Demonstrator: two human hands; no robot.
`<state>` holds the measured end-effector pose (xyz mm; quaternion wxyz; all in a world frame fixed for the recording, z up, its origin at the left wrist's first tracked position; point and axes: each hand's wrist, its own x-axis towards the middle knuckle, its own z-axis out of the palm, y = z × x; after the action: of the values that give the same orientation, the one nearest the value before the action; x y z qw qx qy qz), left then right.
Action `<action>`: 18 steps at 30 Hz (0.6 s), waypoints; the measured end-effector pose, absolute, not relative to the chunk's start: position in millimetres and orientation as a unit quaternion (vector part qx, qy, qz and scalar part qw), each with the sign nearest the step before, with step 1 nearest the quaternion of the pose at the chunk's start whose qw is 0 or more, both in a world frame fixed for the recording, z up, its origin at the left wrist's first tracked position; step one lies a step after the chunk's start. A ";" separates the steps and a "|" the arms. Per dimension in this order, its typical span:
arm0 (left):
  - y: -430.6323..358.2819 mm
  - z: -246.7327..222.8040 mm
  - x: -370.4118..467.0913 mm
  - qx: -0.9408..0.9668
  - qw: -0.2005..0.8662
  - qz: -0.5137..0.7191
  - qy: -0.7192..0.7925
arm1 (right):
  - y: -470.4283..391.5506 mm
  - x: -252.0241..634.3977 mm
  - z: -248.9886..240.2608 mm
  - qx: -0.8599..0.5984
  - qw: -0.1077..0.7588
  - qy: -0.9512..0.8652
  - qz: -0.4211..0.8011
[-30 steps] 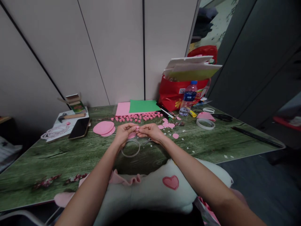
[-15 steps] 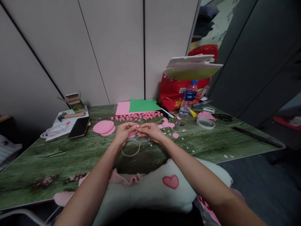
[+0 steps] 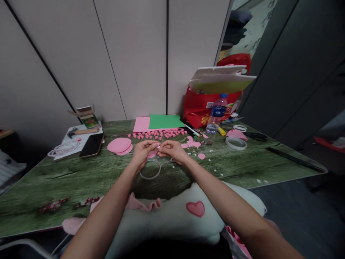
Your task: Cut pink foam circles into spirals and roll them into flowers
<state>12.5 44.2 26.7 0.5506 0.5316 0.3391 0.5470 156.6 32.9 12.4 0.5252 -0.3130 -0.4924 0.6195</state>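
Note:
My left hand (image 3: 141,153) and my right hand (image 3: 174,149) meet over the middle of the table, fingertips pinched together. Between them is a small pink paper piece (image 3: 158,144), mostly covered by the fingers; a tiny white spot shows at the right fingertips. Under the hands lies a pink paper disc (image 3: 151,154), partly hidden. A roll of tape (image 3: 150,178) rests on the table just below my left hand. Beyond the hands runs a band of many small rolled pink paper pieces (image 3: 167,134). A stack of pink paper circles (image 3: 118,145) lies left of my left hand.
Loose pink petals (image 3: 196,144) and white scraps lie to the right, with another tape roll (image 3: 236,144) and scissors (image 3: 254,136). A water bottle (image 3: 217,113) stands before a red bag (image 3: 194,108). A phone (image 3: 91,145) and a hammer (image 3: 86,132) are left. A plush cushion (image 3: 167,219) covers my lap.
Both hands stay in place with small finger movements on the pink paper piece. A white spot now shows at the right fingertips. The view has shifted very slightly.

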 end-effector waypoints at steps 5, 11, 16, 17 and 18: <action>43.0 28.4 13.9 0.512 0.564 0.551 0.341 | 32.4 156.3 13.8 -0.329 0.527 -0.517 0.589; 40.7 29.7 14.1 0.498 0.579 0.544 0.348 | 32.9 155.7 15.1 -0.351 0.557 -0.565 0.497; 40.5 31.6 12.6 0.468 0.615 0.536 0.341 | 31.7 156.2 15.0 -0.347 0.583 -0.624 0.388; 40.6 32.3 12.3 0.463 0.621 0.533 0.342 | 31.3 156.6 14.8 -0.350 0.581 -0.634 0.371; 40.6 33.0 12.2 0.458 0.627 0.529 0.343 | 31.0 157.0 14.8 -0.353 0.579 -0.643 0.355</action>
<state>12.2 40.6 33.0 0.6269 0.4578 0.3427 0.5292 157.0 31.0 14.8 0.5792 -0.3534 -0.6433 0.3546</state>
